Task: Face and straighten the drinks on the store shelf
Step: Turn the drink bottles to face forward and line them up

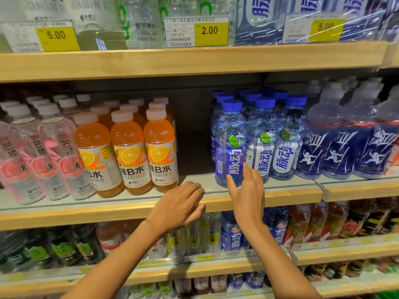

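Observation:
On the middle shelf (pixel 280 192) stands a group of blue-capped bottles. The front left blue bottle (pixel 230 143) is turned so its barcode shows at the left of the label. My right hand (pixel 247 195) is open just in front of that bottle's base, fingers straight and spread, its fingertips over the lower label. My left hand (pixel 181 206) rests on the wooden shelf edge, fingers loosely curled and holding nothing. Left of an empty gap stand three orange bottles (pixel 127 152) with white caps; the leftmost one's label is turned sideways.
Pink-labelled clear bottles (pixel 43 160) fill the shelf's left end, and larger dark blue bottles (pixel 345 145) stand at the right. The shelf above carries yellow price tags (pixel 210 31). Lower shelves hold more mixed drinks (pixel 211 234).

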The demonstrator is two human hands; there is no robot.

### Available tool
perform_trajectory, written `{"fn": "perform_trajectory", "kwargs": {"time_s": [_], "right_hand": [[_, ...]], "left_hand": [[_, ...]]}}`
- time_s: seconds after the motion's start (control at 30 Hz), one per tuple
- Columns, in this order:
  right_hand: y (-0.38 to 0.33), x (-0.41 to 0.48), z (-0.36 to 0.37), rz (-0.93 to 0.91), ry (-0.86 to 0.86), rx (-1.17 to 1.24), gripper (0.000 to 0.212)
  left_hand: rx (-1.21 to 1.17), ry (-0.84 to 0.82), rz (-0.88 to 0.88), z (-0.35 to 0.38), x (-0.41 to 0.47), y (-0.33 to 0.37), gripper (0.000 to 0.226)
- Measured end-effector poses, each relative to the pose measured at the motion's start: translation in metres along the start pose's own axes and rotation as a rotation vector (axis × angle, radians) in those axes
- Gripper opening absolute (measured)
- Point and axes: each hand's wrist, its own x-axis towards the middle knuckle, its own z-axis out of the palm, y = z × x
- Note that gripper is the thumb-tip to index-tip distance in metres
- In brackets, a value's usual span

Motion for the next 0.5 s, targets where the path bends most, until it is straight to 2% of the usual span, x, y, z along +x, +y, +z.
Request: {"fn": "perform_trajectory", "kwargs": {"time_s": [0.1,0.23,0.4,0.5], "right_hand": [[0.008,-0.011,-0.009,-0.020,0.027,0.121,0.036],[0.006,-0.022,-0.010,-0.133,-0.052,0.182,0.021],[-0.030,-0.021,0.014,-0.185,-0.193,0.352,0.022],[-0.059,-0.014,0.039,-0.119,-0.302,0.452,0.036]], "left_hand": [[-0.009,0.045,-0.032,-0.001,-0.004,0.004,0.034],[0.041,0.180,-0.086,0.003,-0.028,0.009,0.020],[0.204,0.296,-0.161,-0.008,-0.069,-0.011,0.019],[0.286,0.287,-0.127,-0.017,-0.093,-0.037,0.024]]}}
